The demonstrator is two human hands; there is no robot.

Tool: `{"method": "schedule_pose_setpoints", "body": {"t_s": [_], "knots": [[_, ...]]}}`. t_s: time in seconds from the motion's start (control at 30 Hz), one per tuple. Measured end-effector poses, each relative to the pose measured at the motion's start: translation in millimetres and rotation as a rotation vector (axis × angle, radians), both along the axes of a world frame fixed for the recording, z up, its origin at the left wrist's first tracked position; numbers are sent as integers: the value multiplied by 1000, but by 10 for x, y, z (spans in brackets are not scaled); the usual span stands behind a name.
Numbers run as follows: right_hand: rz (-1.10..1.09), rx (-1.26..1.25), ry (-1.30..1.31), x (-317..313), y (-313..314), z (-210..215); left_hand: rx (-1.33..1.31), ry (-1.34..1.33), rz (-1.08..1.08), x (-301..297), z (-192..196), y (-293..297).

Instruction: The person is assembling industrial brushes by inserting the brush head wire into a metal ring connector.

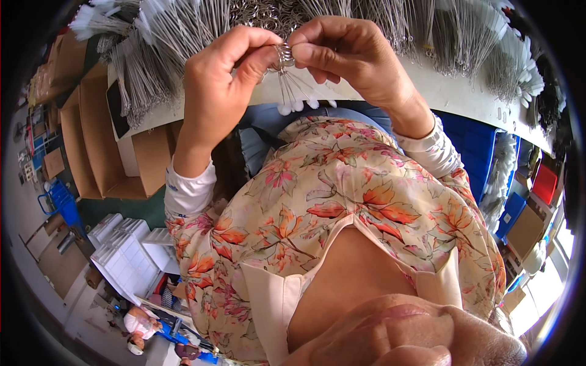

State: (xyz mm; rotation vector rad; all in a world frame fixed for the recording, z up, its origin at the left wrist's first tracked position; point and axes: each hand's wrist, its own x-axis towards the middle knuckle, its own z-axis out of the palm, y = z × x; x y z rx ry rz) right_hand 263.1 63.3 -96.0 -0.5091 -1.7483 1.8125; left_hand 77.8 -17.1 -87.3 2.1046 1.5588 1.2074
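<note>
Above the table's near edge, my left hand (223, 82) and my right hand (360, 61) meet with their fingertips pinched. Between them is a small cluster of shiny metal rings (285, 56). From it hang several thin wire-stemmed brushes (292, 88) with white tips, fanned out downward. Both thumbs press against the index fingers at the rings. Fingertips partly hide the rings, so their exact linking cannot be made out. A heap of loose metal rings (259, 11) lies just beyond my hands, with bundles of wire-stemmed brushes (180, 33) to either side.
The white table (439, 91) curves across the top, with more brush bundles (476, 43) at right. Open cardboard boxes (113, 140) stand at left. A blue bin (467, 146) is below the table at right. White plastic crates (131, 256) and other people (141, 323) are at lower left.
</note>
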Motion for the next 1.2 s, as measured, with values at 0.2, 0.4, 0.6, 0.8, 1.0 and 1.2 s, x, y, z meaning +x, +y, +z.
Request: {"method": "schedule_pose_setpoints", "body": {"t_s": [0.2, 0.4, 0.6, 0.8, 1.0, 1.2], "knots": [[43, -38, 1, -57, -76, 9, -521, -844, -105, -23, 90, -234], [124, -106, -10, -204, -300, -30, -149, -450, 130, 19, 13, -440], [88, 144, 5, -535, -521, -353, -63, -1241, 211, -9, -121, -779], [258, 22, -164, -384, -500, -531, -109, -1089, 417, -511, -121, -1568], [308, -117, -398, -387, -565, -734, -535, -560, 548, -835, -1658, -1888], [304, -88, -587, -370, -553, -857, -781, 65, 673, -810, -3268, -1776]]}}
